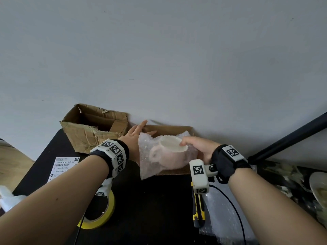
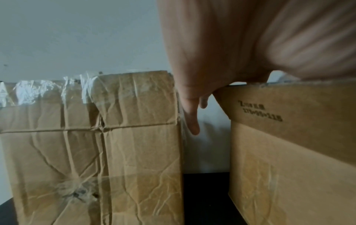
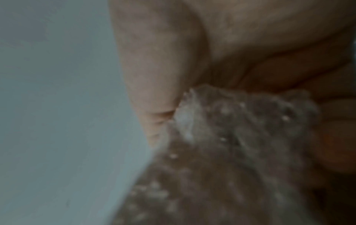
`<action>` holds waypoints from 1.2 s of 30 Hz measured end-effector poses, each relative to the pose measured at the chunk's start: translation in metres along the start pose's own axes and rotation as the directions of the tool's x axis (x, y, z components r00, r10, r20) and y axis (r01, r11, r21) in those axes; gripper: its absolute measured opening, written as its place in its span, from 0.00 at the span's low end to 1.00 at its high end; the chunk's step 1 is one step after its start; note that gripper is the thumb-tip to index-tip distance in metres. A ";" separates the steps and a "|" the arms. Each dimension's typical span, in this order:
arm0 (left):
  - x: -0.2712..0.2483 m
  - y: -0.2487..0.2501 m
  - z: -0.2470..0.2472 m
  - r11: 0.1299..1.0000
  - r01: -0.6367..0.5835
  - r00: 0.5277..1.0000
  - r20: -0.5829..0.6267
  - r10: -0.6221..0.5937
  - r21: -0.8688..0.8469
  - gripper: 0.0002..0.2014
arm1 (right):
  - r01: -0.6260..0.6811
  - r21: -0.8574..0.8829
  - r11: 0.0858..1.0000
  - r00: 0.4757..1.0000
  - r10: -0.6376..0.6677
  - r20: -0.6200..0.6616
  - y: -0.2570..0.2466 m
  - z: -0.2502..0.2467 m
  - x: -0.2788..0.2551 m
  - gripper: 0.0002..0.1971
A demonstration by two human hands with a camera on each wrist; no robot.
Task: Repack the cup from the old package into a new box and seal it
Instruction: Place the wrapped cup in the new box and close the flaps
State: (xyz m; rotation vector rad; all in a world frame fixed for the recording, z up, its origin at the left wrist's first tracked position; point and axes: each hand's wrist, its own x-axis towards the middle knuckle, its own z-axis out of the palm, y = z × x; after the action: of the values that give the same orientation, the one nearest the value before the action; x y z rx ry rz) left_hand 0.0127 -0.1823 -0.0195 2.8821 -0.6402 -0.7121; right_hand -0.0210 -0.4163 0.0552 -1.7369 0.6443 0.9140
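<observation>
A pale pink cup (image 1: pixel 169 152) lies half wrapped in bubble wrap (image 1: pixel 146 167) over the open new box (image 1: pixel 169 129). My right hand (image 1: pixel 198 147) grips the cup through the wrap, thumb on its rim. The right wrist view is blurred and shows only the thumb (image 3: pixel 158 76) against the bubble wrap (image 3: pixel 231 152). My left hand (image 1: pixel 138 133) is open, fingers straight, against the new box's left edge. In the left wrist view its fingers (image 2: pixel 192 118) point down between the crumpled old box (image 2: pixel 92 144) and the new box (image 2: pixel 289 152).
The torn old box (image 1: pixel 92 131) stands open at the back left against the wall. On the black table lie a yellow tape roll (image 1: pixel 104 214), a yellow-black utility knife (image 1: pixel 198 211), a shipping label (image 1: pixel 63 167) and a bubble wrap sheet (image 1: pixel 226 218). A black pole (image 1: pixel 292 137) slants at right.
</observation>
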 end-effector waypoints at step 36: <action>-0.003 0.064 -0.028 1.000 -0.018 0.980 -0.196 0.018 0.003 0.10 | 0.171 -0.927 0.335 0.892 -0.451 0.002 0.009 0.021 0.066 0.15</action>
State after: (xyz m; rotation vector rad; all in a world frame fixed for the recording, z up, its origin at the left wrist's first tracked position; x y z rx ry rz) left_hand -0.0007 -0.2385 0.0191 2.8939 -0.6388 -0.4168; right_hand 0.0035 -0.3993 -0.0076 -2.9111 -0.1933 0.7883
